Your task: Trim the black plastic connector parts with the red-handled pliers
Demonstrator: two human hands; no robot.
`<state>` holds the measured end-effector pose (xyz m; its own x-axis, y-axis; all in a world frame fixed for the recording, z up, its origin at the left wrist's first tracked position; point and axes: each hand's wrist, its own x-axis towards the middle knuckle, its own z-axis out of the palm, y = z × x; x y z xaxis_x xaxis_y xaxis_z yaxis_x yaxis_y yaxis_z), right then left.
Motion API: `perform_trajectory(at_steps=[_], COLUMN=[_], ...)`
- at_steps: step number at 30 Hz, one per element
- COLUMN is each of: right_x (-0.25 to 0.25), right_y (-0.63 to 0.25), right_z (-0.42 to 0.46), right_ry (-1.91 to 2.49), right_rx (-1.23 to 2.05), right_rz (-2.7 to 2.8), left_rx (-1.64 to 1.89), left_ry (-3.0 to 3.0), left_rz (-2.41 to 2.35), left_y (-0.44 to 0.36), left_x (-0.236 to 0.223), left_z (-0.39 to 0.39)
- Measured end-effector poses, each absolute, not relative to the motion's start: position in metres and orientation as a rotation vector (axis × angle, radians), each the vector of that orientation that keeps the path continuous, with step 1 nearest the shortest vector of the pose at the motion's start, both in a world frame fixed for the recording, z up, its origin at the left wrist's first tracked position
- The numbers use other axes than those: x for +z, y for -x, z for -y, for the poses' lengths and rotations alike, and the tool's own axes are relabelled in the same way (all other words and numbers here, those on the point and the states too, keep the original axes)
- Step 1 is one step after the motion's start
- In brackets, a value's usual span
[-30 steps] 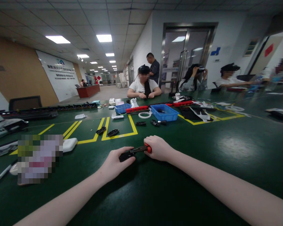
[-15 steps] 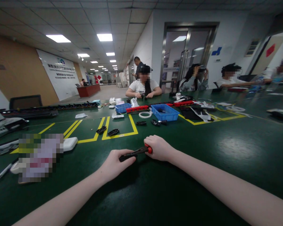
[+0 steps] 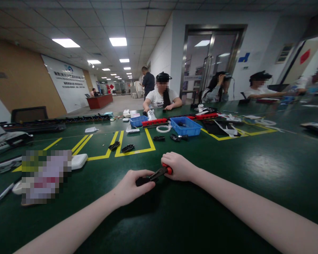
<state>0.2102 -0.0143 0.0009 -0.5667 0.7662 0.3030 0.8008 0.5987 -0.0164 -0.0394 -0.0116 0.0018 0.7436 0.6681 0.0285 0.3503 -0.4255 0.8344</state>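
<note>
My right hand (image 3: 178, 165) is closed round the red handles of a pair of pliers (image 3: 159, 173), whose dark jaws point left. Between the thumb and fingers of my left hand (image 3: 129, 186) is a small black part (image 3: 142, 181). The jaws meet this part at its right end; whether they grip it is too small to tell. Both hands are just above the green table (image 3: 196, 218). Beyond them lie similar black parts, one (image 3: 128, 148) inside a yellow tape outline and another (image 3: 113, 145) on the tape.
Farther back stand a blue bin (image 3: 187, 131) and a smaller blue basket (image 3: 138, 121), with a white tape roll (image 3: 163, 129) between them. A white case (image 3: 78, 161) lies to the left beside a blurred-out flat object. Several people sit across the table.
The pliers have tilted more steeply, and my left hand has shifted slightly right and down with the black part. Across the table, a seated person's arm has moved toward the white object.
</note>
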Motion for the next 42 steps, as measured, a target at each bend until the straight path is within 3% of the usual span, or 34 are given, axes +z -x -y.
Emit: perform_trajectory(at_steps=[24, 42], right_x=[-0.0035, 0.0025], right_y=[-0.2123, -0.2098], right_z=[0.0141, 0.0133], right_ry=[1.136, 1.122], right_rx=[-0.278, -0.119], right_rz=[2.525, 2.558], left_rx=[0.414, 0.466], left_ry=[-1.955, -2.054], left_rz=[-0.651, -0.695], left_y=[0.0408, 0.0415], left_x=[0.0068, 0.0071], left_z=[0.0152, 0.0138])
